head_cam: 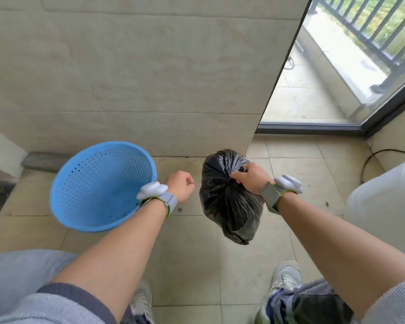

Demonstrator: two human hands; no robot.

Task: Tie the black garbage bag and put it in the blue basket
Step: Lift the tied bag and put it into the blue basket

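Observation:
The black garbage bag (227,202) hangs in the air above the tiled floor, its neck gathered and bunched at the top. My right hand (250,177) is shut on that neck and carries the bag. The blue basket (103,185), round and perforated, stands tilted on the floor to the left of the bag, with nothing big inside. Between basket and bag, over the basket's right rim, my left hand (180,185) is curled into a loose fist and holds nothing.
A tiled wall (150,78) rises right behind the basket and bag. A glass door frame (313,129) and balcony railing lie at the right. A dark cable (372,160) loops on the floor far right. My shoes (285,279) are below.

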